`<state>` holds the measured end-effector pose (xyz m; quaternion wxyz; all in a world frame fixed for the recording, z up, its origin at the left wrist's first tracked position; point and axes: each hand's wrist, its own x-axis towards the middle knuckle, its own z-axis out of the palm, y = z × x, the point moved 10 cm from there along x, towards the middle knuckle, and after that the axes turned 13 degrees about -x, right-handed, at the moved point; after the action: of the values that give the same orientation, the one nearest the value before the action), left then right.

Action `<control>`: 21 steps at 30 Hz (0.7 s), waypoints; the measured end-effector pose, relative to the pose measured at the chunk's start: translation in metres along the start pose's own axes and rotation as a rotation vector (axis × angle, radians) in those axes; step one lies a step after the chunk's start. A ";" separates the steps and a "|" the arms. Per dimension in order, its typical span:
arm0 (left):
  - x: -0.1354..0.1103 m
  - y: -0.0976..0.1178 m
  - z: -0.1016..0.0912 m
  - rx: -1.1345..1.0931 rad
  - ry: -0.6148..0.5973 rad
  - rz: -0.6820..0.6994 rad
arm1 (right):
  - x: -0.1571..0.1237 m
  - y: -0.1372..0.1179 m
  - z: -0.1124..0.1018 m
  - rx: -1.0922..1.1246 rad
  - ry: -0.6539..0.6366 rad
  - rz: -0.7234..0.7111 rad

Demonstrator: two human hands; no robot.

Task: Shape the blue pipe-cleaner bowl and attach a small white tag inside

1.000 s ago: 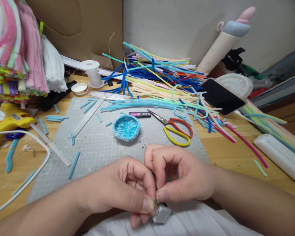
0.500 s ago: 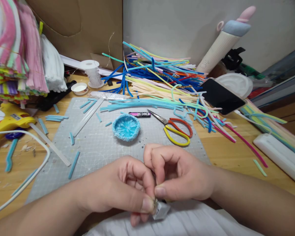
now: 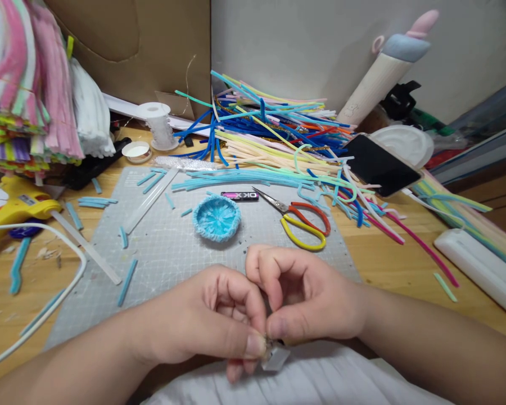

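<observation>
Close to my lap, my left hand (image 3: 219, 320) pinches a small whitish box-like piece (image 3: 277, 358) with something thin and brownish bunched at its top, perhaps wire. Thumb and forefinger of my right hand (image 3: 307, 298) are closed at the top of the same piece, touching the left fingertips. Most of the thin part is hidden by the fingers. Beyond my hands, a round blue fuzzy bowl (image 3: 216, 218) sits on the grey cutting mat (image 3: 164, 281). Scissors (image 3: 297, 219) with one red and one yellow handle lie to its right, blades partly spread.
Pipe cleaners (image 3: 270, 129) in many colours are heaped at the back. A yellow glue gun (image 3: 19, 208) and its white cable (image 3: 82, 270) lie left, among short blue offcuts. A phone (image 3: 382, 166), a spool (image 3: 158, 126) and a white power strip (image 3: 480, 270) border the work area.
Both hands keep their pinch on the small piece. The fingers and the piece have shifted very slightly; the things on the table have stayed put.
</observation>
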<state>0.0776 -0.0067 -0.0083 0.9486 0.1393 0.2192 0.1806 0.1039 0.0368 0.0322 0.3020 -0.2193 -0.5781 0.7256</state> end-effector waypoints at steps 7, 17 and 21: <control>0.000 0.002 -0.003 0.019 0.028 0.023 | 0.001 -0.002 -0.001 -0.031 0.009 -0.007; -0.001 0.013 -0.008 0.072 0.039 0.148 | 0.001 -0.006 -0.005 -0.038 0.079 -0.130; -0.003 0.028 -0.010 0.116 0.066 0.300 | -0.001 -0.011 -0.013 -0.109 0.169 -0.172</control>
<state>0.0626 0.0193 -0.0059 0.8935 0.2193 0.2371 0.3119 0.1149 0.0469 0.0398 0.3986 -0.2453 -0.6057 0.6435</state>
